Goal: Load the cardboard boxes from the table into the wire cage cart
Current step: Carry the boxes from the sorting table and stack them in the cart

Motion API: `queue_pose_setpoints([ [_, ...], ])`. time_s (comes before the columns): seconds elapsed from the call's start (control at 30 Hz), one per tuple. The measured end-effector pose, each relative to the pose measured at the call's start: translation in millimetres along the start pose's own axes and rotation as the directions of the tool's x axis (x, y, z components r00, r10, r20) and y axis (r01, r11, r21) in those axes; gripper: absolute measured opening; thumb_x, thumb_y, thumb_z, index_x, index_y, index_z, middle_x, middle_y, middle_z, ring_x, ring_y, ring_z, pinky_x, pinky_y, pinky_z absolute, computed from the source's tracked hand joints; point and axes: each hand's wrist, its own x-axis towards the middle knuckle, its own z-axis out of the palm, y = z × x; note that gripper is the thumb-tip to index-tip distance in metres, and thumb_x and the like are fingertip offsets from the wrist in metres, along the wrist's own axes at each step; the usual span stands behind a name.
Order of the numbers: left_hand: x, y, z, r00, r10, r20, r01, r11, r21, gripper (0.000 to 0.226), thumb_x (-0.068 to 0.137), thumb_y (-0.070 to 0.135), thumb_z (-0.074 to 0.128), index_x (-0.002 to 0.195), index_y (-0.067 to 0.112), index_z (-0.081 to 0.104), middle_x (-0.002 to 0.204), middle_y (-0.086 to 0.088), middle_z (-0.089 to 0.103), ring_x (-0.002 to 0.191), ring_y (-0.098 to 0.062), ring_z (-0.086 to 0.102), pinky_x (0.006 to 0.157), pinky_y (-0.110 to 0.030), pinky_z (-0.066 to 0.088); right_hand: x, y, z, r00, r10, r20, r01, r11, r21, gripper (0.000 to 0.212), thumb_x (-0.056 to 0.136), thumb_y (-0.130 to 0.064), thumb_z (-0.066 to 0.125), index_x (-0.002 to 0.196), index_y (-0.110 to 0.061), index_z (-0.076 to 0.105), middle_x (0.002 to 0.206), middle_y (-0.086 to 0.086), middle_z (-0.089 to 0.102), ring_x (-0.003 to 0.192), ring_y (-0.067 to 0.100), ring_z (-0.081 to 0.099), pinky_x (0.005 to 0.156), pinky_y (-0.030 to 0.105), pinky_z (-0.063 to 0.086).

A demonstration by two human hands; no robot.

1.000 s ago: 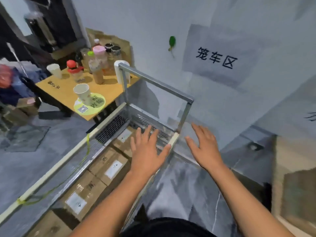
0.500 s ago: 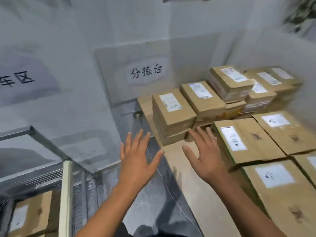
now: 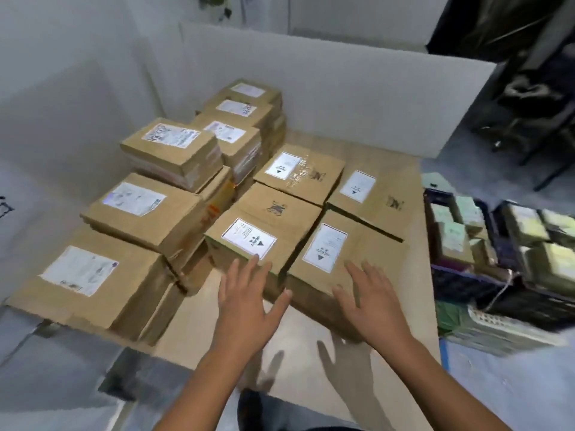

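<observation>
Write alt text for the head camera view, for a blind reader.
The left hand and the right hand, both open, reach over a table toward two labelled cardboard boxes near its front. Behind and to the left stand stacked boxes; dark crates of small packets sit at the right.

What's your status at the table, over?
Left hand and right hand open, fingers spread, empty. Both at nearest cardboard boxes on table, none gripped. Nothing in the way.
</observation>
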Motion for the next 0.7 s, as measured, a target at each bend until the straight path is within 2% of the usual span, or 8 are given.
queue_pose_setpoints([
  [0.07,23,8,15,0.991,0.075,0.108,-0.08,0.996,0.042,0.079,0.091,0.08,0.027,0.159,0.038,0.026,0.17,0.009,0.011,0.157,-0.021,-0.008,0.126,-0.05,-0.004,-4,10,-3,0.993,0.112,-0.03,-0.113,0.993,-0.015,0.064,0.1,-0.056,0.044,0.158,-0.032,0.03,0.165,0.008,0.027,0.154,0.028,0.017,0.125,0.045,0.014],
  [0.17,56,20,36,0.958,0.192,0.212,-0.202,0.979,0.026,0.085,0.086,0.084,0.024,0.158,0.04,0.025,0.17,0.008,0.012,0.157,-0.023,-0.006,0.124,-0.049,-0.011,-11,19,-9,0.968,0.233,-0.089,-0.234,0.972,0.001,0.062,0.1,-0.055,0.046,0.156,-0.034,0.033,0.164,0.01,0.028,0.154,0.03,0.017,0.124,0.047,0.016],
  [0.4,119,38,90,0.855,0.356,0.377,-0.402,0.915,0.046,0.083,0.087,0.082,0.035,0.158,0.037,0.031,0.17,0.003,0.015,0.157,-0.027,-0.001,0.124,-0.052,0.001,-28,21,-5,0.89,0.425,-0.164,-0.416,0.905,0.088,0.065,0.098,-0.059,0.045,0.157,-0.036,0.031,0.167,0.007,0.024,0.156,0.029,0.01,0.124,0.05,0.016],
  [0.6,144,60,129,0.79,0.376,0.483,-0.502,0.85,0.159,0.083,0.089,0.082,0.028,0.159,0.038,0.02,0.172,-0.001,0.005,0.157,-0.032,-0.008,0.124,-0.053,0.0,-33,31,5,0.843,0.526,-0.112,-0.51,0.848,0.145,0.065,0.1,-0.06,0.039,0.159,-0.042,0.018,0.17,0.001,0.012,0.157,0.024,0.001,0.126,0.047,0.01],
  [0.7,139,56,144,0.807,0.322,0.495,-0.476,0.852,0.22,0.082,0.093,0.078,0.02,0.162,0.037,0.007,0.172,0.0,-0.005,0.156,-0.033,-0.014,0.124,-0.057,-0.005,-32,44,10,0.837,0.539,-0.09,-0.516,0.834,0.197,0.066,0.1,-0.062,0.038,0.159,-0.043,0.015,0.17,0.0,0.009,0.157,0.023,-0.001,0.126,0.046,0.01],
])
